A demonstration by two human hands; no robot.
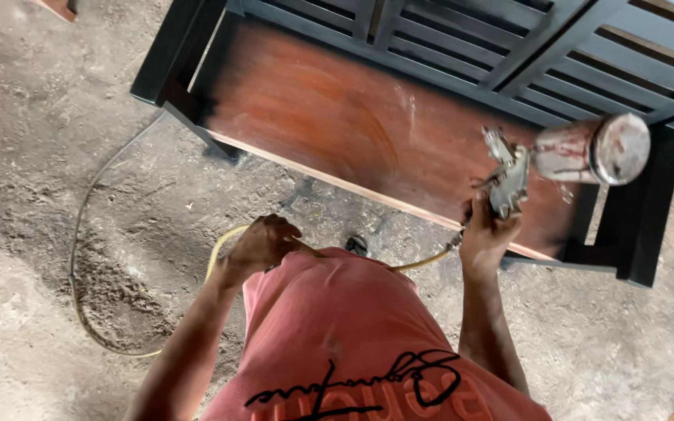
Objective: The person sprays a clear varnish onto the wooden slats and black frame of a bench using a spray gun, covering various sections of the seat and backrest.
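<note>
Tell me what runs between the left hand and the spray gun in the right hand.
In the head view, a yellow air hose runs from the left hand across the person's red shirt to the spray gun in the right hand.

The wooden panel (352, 117) of the furniture piece is showing a reddish-brown stain, darkening toward black at its left edge and carrying a pale whitish streak near its middle. Its front edge is showing as a thin light tan line. The frame and slats (509, 47) are appearing black with a dull sheen. The spray gun (509, 179) is showing grey metal; its cup (587, 152) is appearing silver, smeared with red-brown patches. The hose (118, 257) is running pale yellow, greying along its far loop. The shirt (337, 335) is appearing salmon pink with black script lettering. The floor (40, 156) is showing mottled grey-brown dirt.
</note>
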